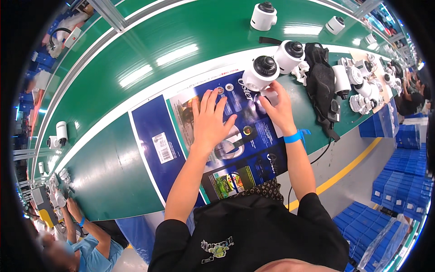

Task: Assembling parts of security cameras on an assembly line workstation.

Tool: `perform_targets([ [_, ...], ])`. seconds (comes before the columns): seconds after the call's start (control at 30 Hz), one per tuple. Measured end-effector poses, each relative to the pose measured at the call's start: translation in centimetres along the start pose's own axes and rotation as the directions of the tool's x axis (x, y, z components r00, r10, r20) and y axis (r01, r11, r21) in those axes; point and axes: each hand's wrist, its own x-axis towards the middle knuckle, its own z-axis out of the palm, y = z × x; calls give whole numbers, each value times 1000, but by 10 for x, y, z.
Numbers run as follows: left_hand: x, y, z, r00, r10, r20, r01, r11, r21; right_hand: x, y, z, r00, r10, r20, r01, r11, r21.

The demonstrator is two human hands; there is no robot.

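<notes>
A flat printed cardboard sheet (265,131), mostly blue with pictures of an appliance and food, lies on the green bench in front of me. My left hand (210,122) rests on it, open, palm down and fingers spread. At the sheet's far right corner is a white rounded appliance motor unit (258,78) with a black ribbed top. My right hand (278,109), with a blue band at the wrist, has its thumb and fingers at the unit's lower end, gripping it there. A second such white unit (289,56) stands right behind it.
A black mesh bag (319,81) lies to the right, beside several more white units and parts (364,86). Another unit (263,17) stands on the far green belt. Blue crates (398,181) are stacked on the floor at right. A co-worker in light blue (97,242) works at lower left.
</notes>
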Motion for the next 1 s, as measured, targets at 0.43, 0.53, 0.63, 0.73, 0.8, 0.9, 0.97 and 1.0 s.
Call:
perform_targets([
  [0.43,-1,-2,1,999,22,-31,-22,1000,-7,2,-19,2,997,46,-69,-31,979,201],
  [0.53,0,-1,1,999,24,-28,-24,1000,-7,0,-5,5,994,47,-101,-25,976,215],
  [0.63,0,-1,2,999,25,-33,-25,1000,-6,-2,4,9,972,206,-115,-156,927,342],
  [0.73,0,-1,1,999,19,-28,-20,1000,-16,0,-2,2,939,335,-73,-253,821,511],
  [0.8,-1,-3,1,1000,9,-18,-9,1000,-8,0,-1,2,950,309,-52,-249,844,475],
  [0.9,0,-2,1,1000,5,-10,-5,1000,-1,-1,0,3,967,248,-58,-212,909,359],
  [0.97,0,-2,1,1000,6,-10,-6,1000,2,-1,-2,2,979,197,-51,-179,953,245],
  [1.0,0,-2,1,1000,7,-11,-7,1000,2,-1,-3,0,979,197,-51,-179,953,246],
])
